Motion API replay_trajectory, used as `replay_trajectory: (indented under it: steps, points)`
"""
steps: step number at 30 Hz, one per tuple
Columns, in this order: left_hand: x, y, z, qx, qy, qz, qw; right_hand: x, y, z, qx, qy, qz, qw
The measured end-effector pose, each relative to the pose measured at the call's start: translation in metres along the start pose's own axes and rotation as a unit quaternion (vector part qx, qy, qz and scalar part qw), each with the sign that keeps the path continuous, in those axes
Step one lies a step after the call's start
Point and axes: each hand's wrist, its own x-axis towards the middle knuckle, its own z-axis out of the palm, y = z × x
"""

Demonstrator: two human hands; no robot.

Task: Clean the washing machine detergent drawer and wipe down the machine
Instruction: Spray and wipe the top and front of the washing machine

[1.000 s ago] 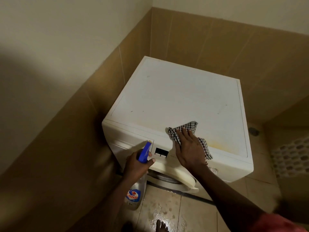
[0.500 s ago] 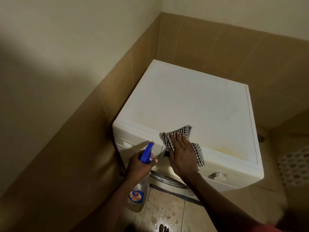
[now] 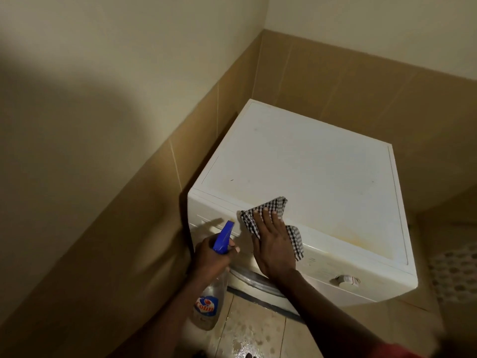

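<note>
Right hand [image 3: 271,244] flat, pressing cloth [image 3: 268,215] on washer [image 3: 309,164] front edge; left hand [image 3: 211,257] grips spray [image 3: 207,303]. Yellow stain [image 3: 361,241] remains; drawer probably shut.

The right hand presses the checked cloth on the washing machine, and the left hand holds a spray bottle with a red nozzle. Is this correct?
Not quite: in the head view, the nozzle of the spray bottle is blue. The rest is right.

One washing machine [image 3: 309,164]; one checked cloth [image 3: 275,203]; one spray bottle [image 3: 210,289]; two hands: left hand [image 3: 210,258], right hand [image 3: 271,244].
</note>
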Motion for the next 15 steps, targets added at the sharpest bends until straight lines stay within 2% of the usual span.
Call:
replay_trajectory:
  steps: [5, 10, 15]
  points:
    - [0.005, -0.007, -0.005, 0.0, -0.004, -0.016, 1.0, 0.044, -0.015, 0.002, 0.017, -0.007, 0.006, 1.0]
    - [0.003, -0.004, -0.019, -0.022, 0.026, -0.01, 0.999, 0.017, -0.029, 0.013, 0.021, -0.006, -0.018, 1.0]
    - [0.006, 0.004, -0.032, -0.032, 0.036, -0.023, 0.999, 0.065, -0.054, 0.015, 0.022, -0.025, -0.033, 0.999]
